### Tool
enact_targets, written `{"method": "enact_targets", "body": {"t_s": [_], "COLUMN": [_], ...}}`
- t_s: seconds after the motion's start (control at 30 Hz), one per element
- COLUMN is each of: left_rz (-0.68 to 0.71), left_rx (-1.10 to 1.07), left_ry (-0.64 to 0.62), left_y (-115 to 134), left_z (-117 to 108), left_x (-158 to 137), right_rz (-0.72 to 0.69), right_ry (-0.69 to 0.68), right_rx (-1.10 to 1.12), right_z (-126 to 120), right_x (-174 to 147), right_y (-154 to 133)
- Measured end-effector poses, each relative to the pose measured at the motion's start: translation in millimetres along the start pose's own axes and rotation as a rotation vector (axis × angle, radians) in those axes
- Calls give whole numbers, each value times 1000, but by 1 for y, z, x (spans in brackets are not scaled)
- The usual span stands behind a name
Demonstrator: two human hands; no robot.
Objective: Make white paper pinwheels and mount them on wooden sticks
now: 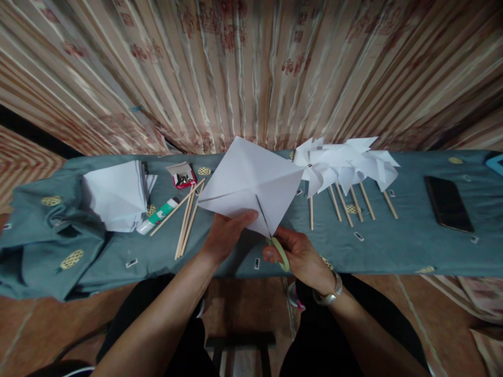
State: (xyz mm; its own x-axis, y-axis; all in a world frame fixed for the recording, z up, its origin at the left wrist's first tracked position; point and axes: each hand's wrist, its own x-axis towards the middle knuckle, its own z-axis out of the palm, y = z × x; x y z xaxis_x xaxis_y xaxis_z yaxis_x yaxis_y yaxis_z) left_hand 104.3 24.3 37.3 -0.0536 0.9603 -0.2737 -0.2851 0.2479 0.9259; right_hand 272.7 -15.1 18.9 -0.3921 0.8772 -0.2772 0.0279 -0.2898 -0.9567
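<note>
My left hand grips a creased white paper square near its lower edge, thumb on top. The sheet is held up corner-first above the table, with a slit running in from its left corner. In my right hand is a pair of scissors with pale green handles. Their blades lie along a line from the sheet's bottom corner toward its middle; how much of this is blade and how much is cut I cannot tell. Finished paper pinwheels on wooden sticks lie just right of the sheet.
On the blue-green cloth at left lie a stack of white paper, a glue stick, several wooden sticks and a small red box of metal pins. A dark phone rests at right. Curtains hang behind.
</note>
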Motion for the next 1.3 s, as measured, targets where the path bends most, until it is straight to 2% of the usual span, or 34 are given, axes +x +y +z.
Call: {"method": "enact_targets", "body": {"t_s": [0.6, 0.9, 1.3], "left_rz": [-7, 5, -12], "left_rx": [-48, -44, -34], "left_ry": [7, -19, -20], "left_y": [-3, -4, -2], "left_z": [0, -1, 1], "left_x": [1, 1, 0], "right_rz": [-34, 33, 15], "right_ry": [16, 34, 41], "right_rx": [-12, -2, -19], "right_z": [0, 3, 3], "right_x": [0, -1, 0], "right_y": [2, -4, 0]}}
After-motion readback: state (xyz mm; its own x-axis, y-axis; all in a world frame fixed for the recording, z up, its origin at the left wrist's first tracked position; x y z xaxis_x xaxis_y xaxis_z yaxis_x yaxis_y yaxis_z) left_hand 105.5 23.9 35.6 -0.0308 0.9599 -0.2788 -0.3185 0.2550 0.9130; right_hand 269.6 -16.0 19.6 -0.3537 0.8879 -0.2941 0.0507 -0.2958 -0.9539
